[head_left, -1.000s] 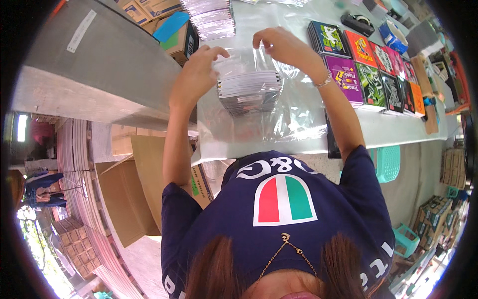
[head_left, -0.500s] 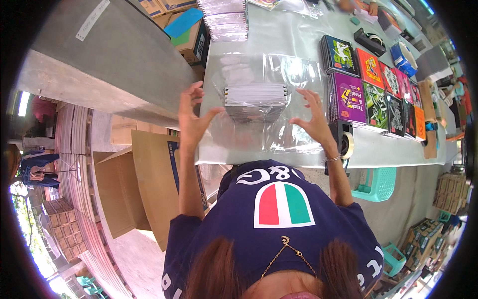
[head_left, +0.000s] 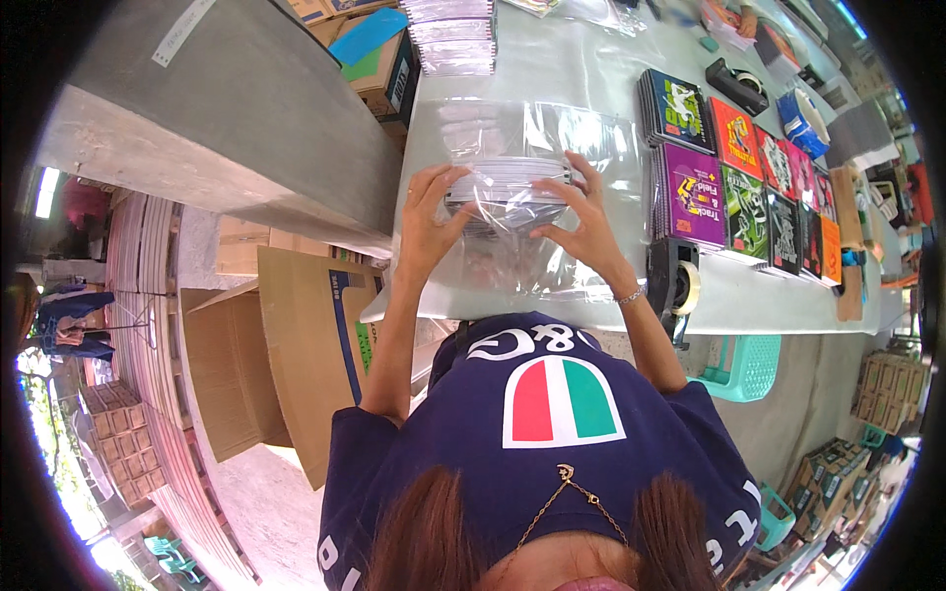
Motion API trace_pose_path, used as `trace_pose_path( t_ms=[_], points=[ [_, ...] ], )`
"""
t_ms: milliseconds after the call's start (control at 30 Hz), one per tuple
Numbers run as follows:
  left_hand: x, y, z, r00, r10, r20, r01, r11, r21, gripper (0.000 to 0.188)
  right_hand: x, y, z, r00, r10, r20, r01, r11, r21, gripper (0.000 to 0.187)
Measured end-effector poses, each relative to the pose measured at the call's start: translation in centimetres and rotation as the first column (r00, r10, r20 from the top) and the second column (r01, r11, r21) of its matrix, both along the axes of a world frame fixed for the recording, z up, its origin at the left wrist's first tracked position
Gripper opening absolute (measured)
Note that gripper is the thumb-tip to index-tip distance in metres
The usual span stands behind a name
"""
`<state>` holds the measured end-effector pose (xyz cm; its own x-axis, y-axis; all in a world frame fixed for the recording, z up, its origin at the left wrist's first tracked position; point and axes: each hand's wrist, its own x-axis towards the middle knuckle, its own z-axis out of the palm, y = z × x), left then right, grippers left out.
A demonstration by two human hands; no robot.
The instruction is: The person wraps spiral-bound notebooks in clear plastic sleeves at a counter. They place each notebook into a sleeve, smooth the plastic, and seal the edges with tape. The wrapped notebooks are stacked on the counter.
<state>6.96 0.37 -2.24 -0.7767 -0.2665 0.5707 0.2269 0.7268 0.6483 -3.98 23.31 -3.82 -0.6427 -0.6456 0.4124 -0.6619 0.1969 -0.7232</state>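
Observation:
In front of me a stack of notebooks (head_left: 507,185) stands on the table with white page edges up. A large sheet of clear plastic film (head_left: 537,276) lies over and around it, wrinkled and shiny. My left hand (head_left: 430,219) curls at the stack's left end, fingers on top and thumb in front. At the right end my right hand (head_left: 589,225) bends the same way, fingers over the film and thumb toward the middle. Both hands grip the film-covered stack between them. The stack's lower part is blurred by the film's reflections.
Rows of colourful notebooks (head_left: 688,194) lie to the right, with a tape dispenser (head_left: 674,286) at the near edge and another dispenser (head_left: 737,87) behind. Wrapped stacks (head_left: 451,39) stand at the back left. Beside the table are a grey pillar (head_left: 236,118) and an open carton (head_left: 305,355).
Both hands have moved inward from either side, where they hovered with fingers spread. They now close on the two ends of the film-covered notebook stack.

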Motion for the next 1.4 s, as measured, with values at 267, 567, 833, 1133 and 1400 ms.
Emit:
trace_pose_path(
  t_ms=[267, 567, 833, 1133, 1400],
  points=[
    [0.0, 1.3, -1.0, 0.951, 0.143, -0.276, -0.156, 0.987, -0.027, 0.062, 0.9, 0.6, -0.5, 0.987, -0.136, -0.084, 0.132, 0.990, -0.047, 0.076],
    [-0.3, 0.8, -1.5, 0.965, -0.005, -0.263, -0.012, 0.998, -0.063, 0.066, 1.3, -0.8, -0.1, 0.996, -0.092, -0.002, 0.091, 0.994, -0.060, 0.082],
    [-0.3, 0.6, -0.7, 0.988, -0.116, 0.100, 0.138, 0.958, -0.253, 0.061, 0.6, -0.3, -1.4, 0.991, -0.088, -0.097, 0.085, 0.996, -0.034, 0.074],
    [-0.5, -0.3, -0.1, 0.996, -0.066, -0.055, 0.051, 0.971, -0.235, 0.030, 1.6, -0.7, -1.3, 0.980, -0.176, -0.097, 0.173, 0.984, -0.048, 0.069],
    [-1.4, 0.8, 5.1, 0.949, -0.203, 0.240, 0.275, 0.906, -0.321, 0.018, 2.0, -3.0, -1.4, 0.957, -0.284, -0.067, 0.271, 0.950, -0.154, 0.044]
  ],
)
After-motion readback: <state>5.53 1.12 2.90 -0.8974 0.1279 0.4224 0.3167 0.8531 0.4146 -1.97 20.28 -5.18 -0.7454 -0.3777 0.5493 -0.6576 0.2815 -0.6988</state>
